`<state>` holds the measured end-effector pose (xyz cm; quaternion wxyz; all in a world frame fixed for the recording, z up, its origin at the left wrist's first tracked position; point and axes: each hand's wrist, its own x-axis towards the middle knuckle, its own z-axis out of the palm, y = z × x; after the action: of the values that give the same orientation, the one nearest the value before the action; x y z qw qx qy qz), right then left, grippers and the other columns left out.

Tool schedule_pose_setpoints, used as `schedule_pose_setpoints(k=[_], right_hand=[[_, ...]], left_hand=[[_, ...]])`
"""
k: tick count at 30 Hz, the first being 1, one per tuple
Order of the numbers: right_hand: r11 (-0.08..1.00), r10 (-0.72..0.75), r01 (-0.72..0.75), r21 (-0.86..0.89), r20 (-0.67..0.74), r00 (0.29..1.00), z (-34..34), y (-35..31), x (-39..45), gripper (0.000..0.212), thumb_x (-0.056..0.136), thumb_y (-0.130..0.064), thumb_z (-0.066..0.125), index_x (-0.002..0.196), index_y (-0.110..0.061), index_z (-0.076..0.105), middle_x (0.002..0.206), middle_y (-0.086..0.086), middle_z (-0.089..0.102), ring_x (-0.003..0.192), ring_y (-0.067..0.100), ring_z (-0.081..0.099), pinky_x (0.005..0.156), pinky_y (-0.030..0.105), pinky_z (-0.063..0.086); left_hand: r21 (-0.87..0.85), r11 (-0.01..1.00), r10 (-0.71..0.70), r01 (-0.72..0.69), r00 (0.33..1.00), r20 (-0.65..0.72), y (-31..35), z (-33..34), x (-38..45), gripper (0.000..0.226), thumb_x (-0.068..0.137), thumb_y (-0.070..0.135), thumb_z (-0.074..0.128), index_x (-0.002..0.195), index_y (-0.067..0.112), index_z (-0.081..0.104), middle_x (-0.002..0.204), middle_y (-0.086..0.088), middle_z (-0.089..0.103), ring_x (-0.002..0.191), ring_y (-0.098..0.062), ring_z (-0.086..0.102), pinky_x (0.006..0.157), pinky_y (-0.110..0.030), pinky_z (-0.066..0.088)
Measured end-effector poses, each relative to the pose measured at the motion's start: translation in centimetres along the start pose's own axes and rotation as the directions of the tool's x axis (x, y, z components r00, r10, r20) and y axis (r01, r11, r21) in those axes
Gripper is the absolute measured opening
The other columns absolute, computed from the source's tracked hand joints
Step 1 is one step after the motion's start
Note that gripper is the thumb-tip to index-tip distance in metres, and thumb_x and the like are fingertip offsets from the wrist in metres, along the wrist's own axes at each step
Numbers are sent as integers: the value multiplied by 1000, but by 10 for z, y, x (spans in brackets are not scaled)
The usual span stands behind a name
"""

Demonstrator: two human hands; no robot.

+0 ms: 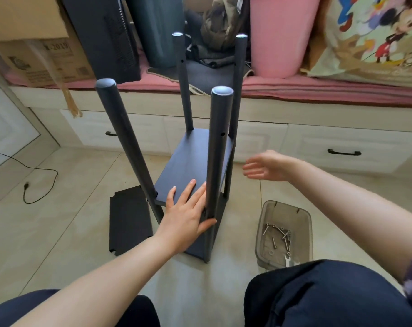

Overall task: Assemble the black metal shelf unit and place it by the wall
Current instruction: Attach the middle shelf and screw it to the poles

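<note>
The half-built shelf unit (195, 161) stands on the tiled floor (82, 185) in the middle of the room, four round posts rising from its dark shelf board, with a loose panel (129, 223) lying flat just to its left. The left hand (188, 215) lies flat and open on the near edge of the board, thumb touching the near right post (215, 161), gripping nothing. The right hand (266, 167) hangs open and empty to the right of the unit, above the floor, beyond a clear plastic box (284, 234) of screws (280, 234) near the right knee.
</note>
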<state>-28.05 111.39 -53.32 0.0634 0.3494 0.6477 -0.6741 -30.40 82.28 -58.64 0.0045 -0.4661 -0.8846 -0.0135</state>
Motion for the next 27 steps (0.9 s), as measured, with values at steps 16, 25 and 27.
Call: schedule_pose_setpoints(k=[16, 25, 27], right_hand=[[962, 233, -256, -94, -203, 951, -78, 230, 11, 37, 96, 12, 43, 130, 24, 42, 92, 42, 58, 66, 28, 56, 98, 55, 49], [742, 223, -359, -566, -297, 929, -55, 281, 70, 23, 97, -3, 47, 114, 3, 62, 121, 20, 62, 111, 31, 62, 78, 29, 48], [734, 210, -371, -569, -329, 921, -52, 289, 79, 26, 98, -3, 47, 119, 5, 60, 126, 21, 61, 115, 33, 61, 79, 28, 46]], left_hand=[[-60, 998, -7, -2, 988, -154, -2, 13, 5, 72, 99, 67, 24, 160, 31, 10, 165, 21, 0, 154, -3, -7, 122, -42, -8], [-71, 998, -9, -3, 985, -175, 6, 10, 8, 74, 99, 68, 22, 158, 23, 20, 165, 11, 17, 156, -11, 1, 122, -43, -2], [-68, 998, -8, -4, 984, -176, 6, 10, 8, 76, 99, 67, 23, 158, 19, 25, 165, 9, 20, 156, -16, 7, 121, -51, 5]])
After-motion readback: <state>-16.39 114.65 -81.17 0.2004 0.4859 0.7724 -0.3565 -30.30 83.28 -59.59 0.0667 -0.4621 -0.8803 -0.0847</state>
